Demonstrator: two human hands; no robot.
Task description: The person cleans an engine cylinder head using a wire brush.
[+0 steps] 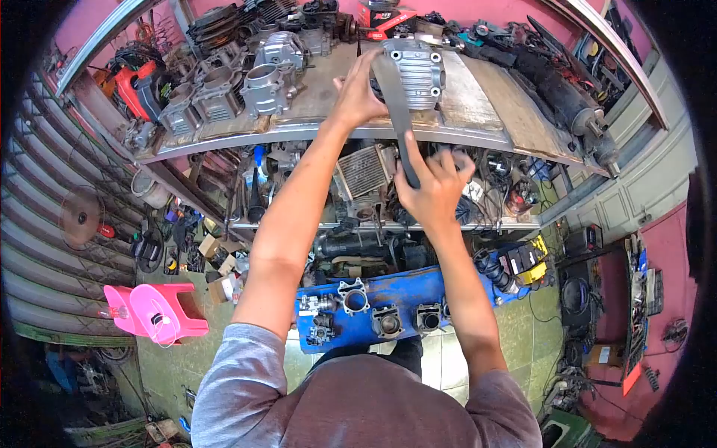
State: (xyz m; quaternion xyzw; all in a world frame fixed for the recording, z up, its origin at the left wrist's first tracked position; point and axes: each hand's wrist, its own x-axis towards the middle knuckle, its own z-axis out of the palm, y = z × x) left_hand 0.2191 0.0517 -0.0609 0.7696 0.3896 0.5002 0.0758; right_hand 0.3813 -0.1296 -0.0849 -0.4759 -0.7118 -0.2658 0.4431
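Note:
A finned silver engine part stands on the wooden shelf top, in front of me. My left hand is at its left side, its fingers closed near the upper end of a long flat grey tool; what they grip is partly hidden. The tool slants down across the part's left edge. Around its lower dark end is my right hand, somewhat blurred, with the index finger laid along the tool.
More engine cylinders stand left on the shelf, and dark shock absorbers lie right. Below, a blue bench holds several engine parts. A pink stool is on the floor at left.

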